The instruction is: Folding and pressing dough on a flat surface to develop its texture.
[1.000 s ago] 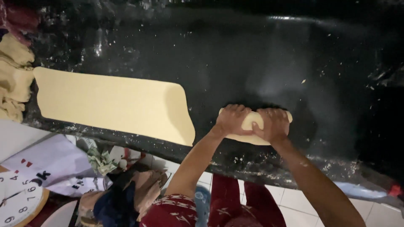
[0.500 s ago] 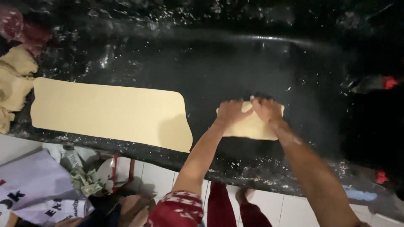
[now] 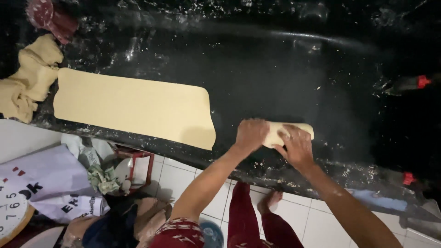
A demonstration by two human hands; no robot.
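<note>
A short roll of pale dough [image 3: 301,131] lies near the front edge of a black floury counter [image 3: 285,69]. My left hand [image 3: 251,133] presses on its left end. My right hand [image 3: 296,146] lies over its middle, fingers spread across it. To the left, a long flat sheet of rolled-out dough [image 3: 133,105] stretches along the counter, apart from both hands.
A crumpled heap of dough scraps [image 3: 28,78] sits at the counter's left end, with a dark red object [image 3: 50,16] behind it. Red-capped items [image 3: 415,82] lie at the right. Below the counter are white floor tiles, my feet, a red stool [image 3: 138,163], bags and a clock face [image 3: 11,211].
The dough piece under my hands has gone from a flatter slab to a narrower roll. My hands have shifted slightly along it; the camera view has moved.
</note>
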